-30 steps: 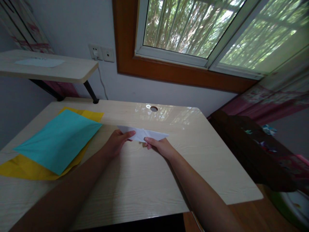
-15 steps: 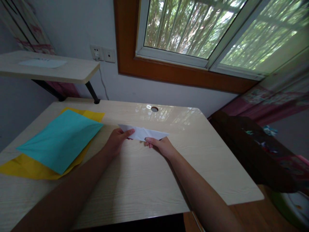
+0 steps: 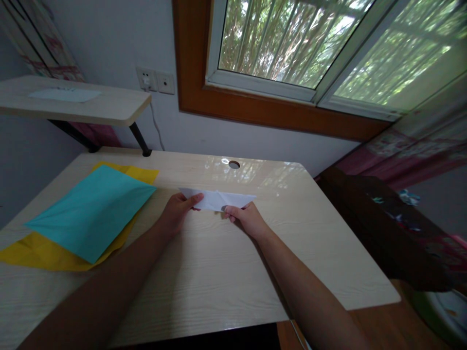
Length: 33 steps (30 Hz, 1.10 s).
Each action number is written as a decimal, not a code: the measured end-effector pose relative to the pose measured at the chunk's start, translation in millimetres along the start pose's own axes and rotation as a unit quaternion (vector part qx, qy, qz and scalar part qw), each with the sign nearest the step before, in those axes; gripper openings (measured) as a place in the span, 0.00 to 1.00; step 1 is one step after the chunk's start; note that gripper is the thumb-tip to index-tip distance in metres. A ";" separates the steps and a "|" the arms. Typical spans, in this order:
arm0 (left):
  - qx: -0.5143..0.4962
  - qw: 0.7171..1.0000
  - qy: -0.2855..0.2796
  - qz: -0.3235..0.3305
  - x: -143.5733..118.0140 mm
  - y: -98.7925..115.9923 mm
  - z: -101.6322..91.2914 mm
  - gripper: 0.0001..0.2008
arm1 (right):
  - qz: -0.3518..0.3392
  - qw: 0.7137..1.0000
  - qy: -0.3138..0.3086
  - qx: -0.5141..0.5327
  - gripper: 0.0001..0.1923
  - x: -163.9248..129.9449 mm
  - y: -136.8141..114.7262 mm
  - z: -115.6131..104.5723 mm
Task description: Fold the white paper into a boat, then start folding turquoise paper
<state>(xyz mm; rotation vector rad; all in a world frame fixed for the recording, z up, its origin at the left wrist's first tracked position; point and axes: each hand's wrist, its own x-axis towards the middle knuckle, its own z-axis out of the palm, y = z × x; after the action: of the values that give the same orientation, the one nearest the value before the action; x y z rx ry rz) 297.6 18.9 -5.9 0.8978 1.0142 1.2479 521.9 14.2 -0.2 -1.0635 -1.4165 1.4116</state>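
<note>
A folded piece of white paper (image 3: 219,199), long and narrow with pointed ends, is held just above the desk between both hands. My left hand (image 3: 178,211) pinches its left part, thumb on top and fingers beneath. With thumb and fingers closed on the lower edge, my right hand (image 3: 246,217) grips the paper right of its middle. Some fingertips of each hand are hidden under the paper. Left of my left hand lies a turquoise sheet of paper (image 3: 95,209), resting on a yellow sheet (image 3: 44,253).
The pale wooden desk (image 3: 219,282) has a round cable hole (image 3: 234,165) near its back edge. A raised shelf (image 3: 109,107) on black legs stands at the back left, bearing a pale sheet (image 3: 65,95). Behind is a window with a brown frame (image 3: 255,109).
My right hand has shifted slightly to the right along the paper's lower edge. My left hand stays in place, and the coloured sheets have not moved.
</note>
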 end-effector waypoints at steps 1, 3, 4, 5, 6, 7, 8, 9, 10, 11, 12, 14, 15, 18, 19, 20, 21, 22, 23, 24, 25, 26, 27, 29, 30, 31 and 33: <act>-0.006 1.000 0.003 -0.003 -0.4 1.2 0.8 0.15 | 0.003 1.000 0.003 -0.001 0.16 0.2 0.7 -0.4; -0.018 1.000 0.012 -0.009 -1.2 3.6 2.6 0.15 | 0.008 1.000 0.007 -0.007 0.17 0.7 2.2 -1.5; -0.024 1.000 0.017 -0.012 -1.5 4.6 3.3 0.15 | 0.011 1.000 0.008 -0.011 0.18 1.0 3.2 -2.1; -0.031 0.999 0.020 -0.015 -1.7 5.3 3.8 0.16 | 0.014 1.000 0.009 -0.015 0.19 1.3 4.1 -2.6; -0.038 0.999 0.022 -0.017 -1.7 5.8 4.0 0.16 | 0.017 1.000 0.011 -0.016 0.19 1.7 5.1 -3.2; -0.046 0.998 0.023 -0.019 -1.6 6.1 3.8 0.16 | 0.018 1.000 0.014 -0.013 0.19 2.2 6.1 -3.6; -0.055 0.998 0.024 -0.019 -1.4 6.2 3.4 0.16 | 0.020 1.000 0.017 -0.007 0.19 2.8 6.9 -3.8; -0.064 0.997 0.024 -0.020 -1.2 6.3 2.8 0.16 | 0.020 1.000 0.018 0.002 0.19 3.4 7.6 -3.9; -0.073 0.997 0.024 -0.020 -0.9 6.4 2.2 0.15 | 0.019 1.000 0.020 0.013 0.18 4.1 7.9 -3.8; -0.082 0.996 0.023 -0.019 -0.7 6.6 1.6 0.15 | 0.017 0.999 0.021 0.026 0.18 4.6 8.1 -3.5; -0.089 0.996 0.021 -0.019 -0.4 6.8 1.2 0.14 | 0.015 0.999 0.023 0.039 0.18 5.1 7.9 -3.2; -0.096 0.995 0.013 -0.019 0.0 7.1 0.9 0.15 | 0.015 0.997 0.031 0.064 0.19 5.7 7.1 -2.3; -0.097 0.995 0.010 -0.018 0.3 7.1 1.0 0.15 | 0.015 0.996 0.037 0.076 0.19 5.9 6.6 -2.0; -0.084 0.996 -0.002 -0.021 1.1 6.0 1.1 0.16 | 0.020 0.993 0.057 0.101 0.20 6.5 5.4 -1.8; -0.075 0.997 -0.011 -0.024 1.1 5.3 0.9 0.17 | 0.021 0.992 0.065 0.108 0.20 6.8 5.3 -1.9; -0.064 0.997 -0.025 -0.027 0.9 4.5 0.6 0.17 | 0.020 0.991 0.071 0.115 0.20 7.2 5.2 -2.1; -0.051 0.997 -0.041 -0.031 0.5 3.5 0.2 0.18 | 0.019 0.989 0.075 0.123 0.20 7.5 5.2 -2.3; -0.033 0.997 -0.055 -0.036 -0.1 2.6 -0.2 0.18 | 0.019 0.989 0.078 0.128 0.19 7.8 5.1 -2.5; -0.012 0.997 -0.065 -0.043 -1.0 1.7 -0.6 0.18 | 0.019 0.988 0.078 0.129 0.19 8.0 5.0 -2.5; 0.012 0.996 -0.072 -0.049 -1.9 0.9 -0.9 0.18 | 0.020 0.989 0.077 0.127 0.20 8.1 4.8 -2.4; 0.034 0.995 -0.075 -0.055 -2.9 0.3 -1.1 0.17 | 0.022 0.990 0.075 0.121 0.20 8.0 4.5 -2.2; 0.053 0.994 -0.078 -0.059 -3.9 -0.1 -1.2 0.17 | 0.025 0.991 0.072 0.112 0.20 7.8 4.2 -1.9; 0.067 0.992 -0.083 -0.062 -4.8 -0.3 -1.2 0.17 | 0.025 0.992 0.069 0.100 0.21 7.6 3.9 -1.5; 0.079 0.991 -0.093 -0.062 -6.5 -0.2 -0.6 0.16 | 0.018 0.995 0.065 0.075 0.23 7.2 3.5 -0.6; 0.080 0.991 -0.093 -0.061 -7.3 0.1 -0.1 0.16 | 0.011 0.996 0.064 0.062 0.23 7.1 3.4 -0.2; 0.077 0.991 -0.089 -0.061 -7.9 0.4 0.5 0.16 | 0.004 0.997 0.063 0.052 0.24 7.0 3.5 0.2; 0.063 0.994 -0.070 -0.062 -8.6 1.4 1.9 0.16 | -0.008 0.997 0.062 0.043 0.23 7.3 4.1 0.8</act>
<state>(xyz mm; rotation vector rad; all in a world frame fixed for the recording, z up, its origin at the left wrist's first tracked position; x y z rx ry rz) 298.7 10.5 -3.0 0.9906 1.0278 1.0123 519.1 20.9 -4.3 -1.0629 -1.2618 1.3596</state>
